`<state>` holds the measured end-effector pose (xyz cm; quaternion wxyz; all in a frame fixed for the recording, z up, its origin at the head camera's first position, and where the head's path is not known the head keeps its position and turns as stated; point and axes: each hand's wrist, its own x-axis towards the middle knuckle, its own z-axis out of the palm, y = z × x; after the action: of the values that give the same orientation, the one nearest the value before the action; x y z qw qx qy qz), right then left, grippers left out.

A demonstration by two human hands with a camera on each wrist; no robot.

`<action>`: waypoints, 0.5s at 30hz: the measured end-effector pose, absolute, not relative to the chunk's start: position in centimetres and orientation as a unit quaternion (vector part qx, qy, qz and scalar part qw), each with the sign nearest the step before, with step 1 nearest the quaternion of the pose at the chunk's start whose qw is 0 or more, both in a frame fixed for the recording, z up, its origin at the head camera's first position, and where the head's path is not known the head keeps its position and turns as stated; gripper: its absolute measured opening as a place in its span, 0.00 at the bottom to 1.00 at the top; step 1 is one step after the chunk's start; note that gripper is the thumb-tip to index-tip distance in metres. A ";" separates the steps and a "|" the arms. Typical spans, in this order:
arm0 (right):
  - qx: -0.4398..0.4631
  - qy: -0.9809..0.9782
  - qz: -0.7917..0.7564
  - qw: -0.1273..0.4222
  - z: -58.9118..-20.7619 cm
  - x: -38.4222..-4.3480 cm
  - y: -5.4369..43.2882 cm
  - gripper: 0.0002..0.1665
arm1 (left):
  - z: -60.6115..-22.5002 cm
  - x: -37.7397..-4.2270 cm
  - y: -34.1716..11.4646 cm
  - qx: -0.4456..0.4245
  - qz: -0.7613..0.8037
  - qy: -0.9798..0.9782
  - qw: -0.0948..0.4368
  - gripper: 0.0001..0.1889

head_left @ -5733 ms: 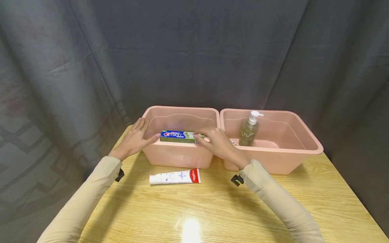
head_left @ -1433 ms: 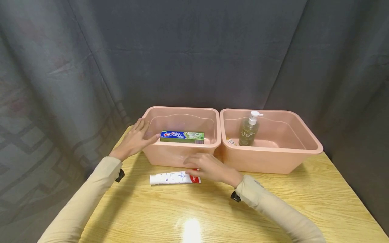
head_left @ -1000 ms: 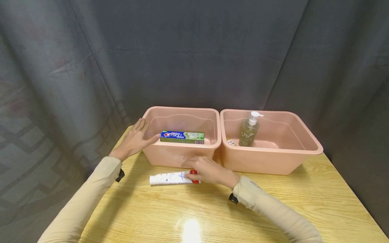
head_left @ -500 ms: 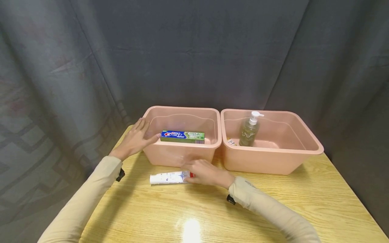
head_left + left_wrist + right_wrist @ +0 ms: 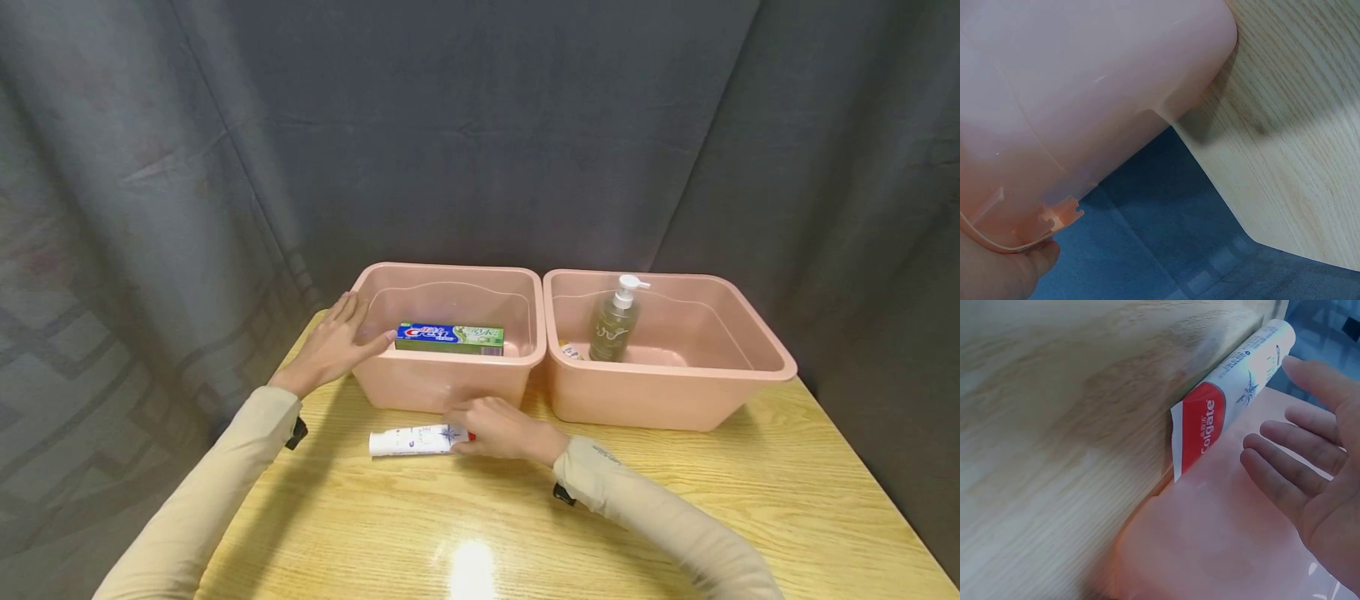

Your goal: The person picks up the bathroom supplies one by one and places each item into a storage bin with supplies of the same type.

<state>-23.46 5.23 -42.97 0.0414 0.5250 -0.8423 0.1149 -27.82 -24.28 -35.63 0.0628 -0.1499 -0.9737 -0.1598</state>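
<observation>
My right hand [image 5: 504,429] hovers low over the right end of a white and red toothpaste tube [image 5: 412,440] on the table. In the right wrist view, the fingers [image 5: 1282,465] are loosely bent beside the tube, with a gap between them and it. The thumb [image 5: 1317,381] comes close to its white part; contact is unclear. My left hand [image 5: 326,342] rests on the left corner rim of the left pink bin [image 5: 438,383], fingers extended and thumb spread along the front rim. A blue and green toothpaste box [image 5: 450,336] sits inside that bin.
A second pink bin [image 5: 667,400] stands right beside the first. Inside it are a green pump bottle [image 5: 613,329] and a small, partly hidden packet [image 5: 572,351]. The wooden table [image 5: 390,525] ends at a grey curtain [image 5: 480,142] behind.
My right hand left the toothpaste box in the left bin and came down to the tube, then crept lower and slightly left over its red end. My left hand stayed on the rim.
</observation>
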 end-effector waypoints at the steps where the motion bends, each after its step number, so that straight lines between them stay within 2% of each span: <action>1: 0.524 -0.843 0.115 0.042 -43.1 -23.5 5.2 0.20 | -35.6 -27.8 -24.3 -0.150 -0.159 -0.974 0.063 0.53; 11: 0.512 -0.853 0.097 0.033 -43.9 -24.1 5.1 0.19 | -35.6 -27.8 -24.3 -0.152 -0.157 -0.974 0.059 0.53; 15: 0.509 -0.856 0.090 0.022 -44.2 -24.1 5.0 0.21 | -35.6 -27.9 -24.3 -0.152 -0.156 -0.974 0.061 0.53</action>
<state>-24.09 4.97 -44.20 0.0215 0.5086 -0.8561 0.0895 -27.89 -24.31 -35.62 0.0614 -0.1520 -0.9741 -0.1559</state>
